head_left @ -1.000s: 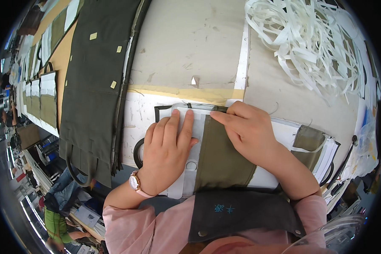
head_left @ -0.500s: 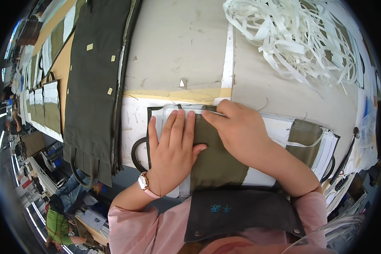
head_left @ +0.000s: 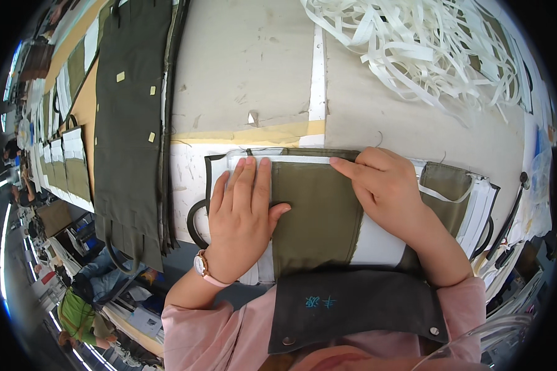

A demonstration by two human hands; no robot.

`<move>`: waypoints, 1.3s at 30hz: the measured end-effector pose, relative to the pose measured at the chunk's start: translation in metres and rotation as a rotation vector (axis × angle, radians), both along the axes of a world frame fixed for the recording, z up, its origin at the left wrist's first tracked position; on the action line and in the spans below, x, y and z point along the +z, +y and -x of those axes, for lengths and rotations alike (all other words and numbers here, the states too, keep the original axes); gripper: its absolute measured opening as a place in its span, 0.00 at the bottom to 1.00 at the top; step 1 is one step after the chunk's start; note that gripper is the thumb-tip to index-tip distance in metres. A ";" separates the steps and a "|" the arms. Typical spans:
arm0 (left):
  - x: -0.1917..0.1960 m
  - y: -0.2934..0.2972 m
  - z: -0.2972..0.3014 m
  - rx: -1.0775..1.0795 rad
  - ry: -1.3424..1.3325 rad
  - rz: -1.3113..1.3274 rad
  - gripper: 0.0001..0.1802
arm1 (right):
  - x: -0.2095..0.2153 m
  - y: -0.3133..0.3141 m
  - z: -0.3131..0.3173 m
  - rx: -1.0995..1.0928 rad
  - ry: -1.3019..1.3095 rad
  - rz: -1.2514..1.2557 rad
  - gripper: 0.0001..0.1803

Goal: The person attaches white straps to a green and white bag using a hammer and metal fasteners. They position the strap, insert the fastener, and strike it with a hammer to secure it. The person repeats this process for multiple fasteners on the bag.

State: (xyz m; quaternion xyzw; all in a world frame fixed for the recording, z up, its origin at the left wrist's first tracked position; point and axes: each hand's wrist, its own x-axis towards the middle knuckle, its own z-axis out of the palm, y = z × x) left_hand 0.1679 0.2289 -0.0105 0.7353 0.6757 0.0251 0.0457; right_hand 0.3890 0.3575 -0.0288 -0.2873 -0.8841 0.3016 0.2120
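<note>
The counter (head_left: 377, 130) ran wide under you, its grey-beige top bare in the middle with a strip of yellowish tape across it. Along its left side lay a long stack of dark olive fabric panels (head_left: 133, 117), dotted with small pale tags and hanging over the near edge. At the far right sat a loose heap of white strips (head_left: 439, 49), well apart from your hands.

Just in front of you was the olive fabric piece (head_left: 315, 216), lying flat on a white backing sheet (head_left: 377, 244) inside a dark-edged frame. More olive pieces (head_left: 445, 185) were stacked just beside it on the right.

Your left hand (head_left: 244, 219) was pressed flat on the left part of the olive fabric piece, fingers straight and close together, thumb out to the side across the cloth. A watch with a pink strap (head_left: 202, 269) sat on that wrist. Your right hand (head_left: 387, 185) rested on the piece's upper right, fingers extended leftward along the top edge, holding it down; you gripped nothing with either hand.
</note>
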 end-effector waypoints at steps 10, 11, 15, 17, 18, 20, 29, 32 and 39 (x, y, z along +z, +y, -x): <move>0.001 0.003 -0.007 -0.016 0.061 -0.015 0.33 | -0.001 0.002 0.001 0.016 -0.022 0.007 0.16; 0.000 0.003 -0.007 -0.014 0.068 -0.019 0.33 | -0.001 0.003 0.001 0.017 -0.024 0.005 0.15; 0.003 0.004 -0.013 0.011 0.098 0.003 0.34 | -0.002 0.002 0.001 0.029 -0.046 -0.011 0.14; 0.001 0.004 -0.017 0.035 0.101 0.020 0.36 | -0.002 0.001 0.001 0.024 -0.040 -0.020 0.16; 0.002 0.005 -0.020 0.033 0.135 0.024 0.36 | -0.003 0.001 0.002 0.014 -0.026 -0.021 0.18; 0.006 0.007 -0.027 0.030 0.204 0.033 0.36 | -0.004 -0.001 0.004 0.002 -0.016 -0.035 0.19; -0.013 0.002 -0.048 0.098 -0.067 0.131 0.50 | 0.012 -0.004 -0.020 -0.126 -0.139 0.041 0.15; -0.015 0.002 -0.048 0.091 -0.031 0.131 0.50 | 0.013 0.003 -0.043 -0.256 -0.023 0.319 0.11; -0.015 0.003 -0.048 0.074 0.020 0.148 0.50 | 0.013 -0.005 -0.043 -0.335 0.044 0.296 0.07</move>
